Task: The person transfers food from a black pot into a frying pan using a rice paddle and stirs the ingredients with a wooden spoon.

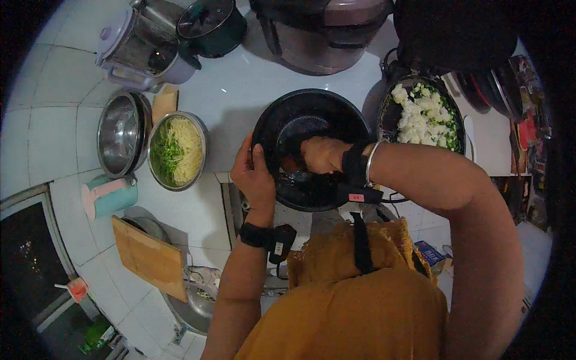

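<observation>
A round black pot (310, 100) is tilted at the edge of the white counter, its dark inside facing me. My left hand (255, 184) grips its left rim, thumb up along the outside. Bent over from the right, my right hand (326, 155) reaches into the pot with its fingers curled down. Its fingertips are hidden, so I cannot tell whether it holds something. Beneath it, a shiny wet-looking patch (294, 176) shows on the dark inner surface. Both wrists wear black straps with small devices.
Left of the pot stands a steel bowl (203, 148) of pale shreds and chopped greens, beside stacked steel bowls (118, 135). A pan (384, 119) with white crumbles and greens is at right. A large cooker (306, 49) stands behind; a wooden board (150, 258) leans near the sink (198, 320).
</observation>
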Demonstrator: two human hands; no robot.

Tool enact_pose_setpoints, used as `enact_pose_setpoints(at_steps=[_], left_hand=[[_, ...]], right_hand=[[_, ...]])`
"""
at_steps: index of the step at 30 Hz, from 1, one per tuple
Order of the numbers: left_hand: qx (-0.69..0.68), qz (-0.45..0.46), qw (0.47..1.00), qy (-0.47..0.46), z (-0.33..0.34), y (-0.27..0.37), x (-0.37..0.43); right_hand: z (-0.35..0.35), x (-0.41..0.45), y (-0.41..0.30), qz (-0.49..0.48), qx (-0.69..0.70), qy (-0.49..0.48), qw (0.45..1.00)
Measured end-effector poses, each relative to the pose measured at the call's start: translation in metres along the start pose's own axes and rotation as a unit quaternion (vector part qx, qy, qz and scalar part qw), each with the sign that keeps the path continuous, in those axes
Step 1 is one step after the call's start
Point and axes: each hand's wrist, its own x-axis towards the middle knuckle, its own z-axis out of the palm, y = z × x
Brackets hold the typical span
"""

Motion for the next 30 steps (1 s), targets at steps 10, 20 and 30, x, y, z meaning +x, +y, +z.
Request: enact_pose_setpoints(at_steps=[10, 20, 30], left_hand=[[-0.049, -0.041, 0.998, 0.005, 0.000, -0.002, -0.002], [0.009, -0.049, 0.999, 0.005, -0.003, 0.002, -0.003], [-0.020, -0.053, 0.998, 0.008, -0.001, 0.002, -0.006]], right_hand=[[-0.010, -0.021, -0.012, -0.018, 0.002, -0.050, 0.999], [-0.028, -0.029, -0.024, -0.012, 0.019, -0.086, 0.996], [-0.043, -0.048, -0.012, -0.093, -0.092, -0.104, 0.986]])
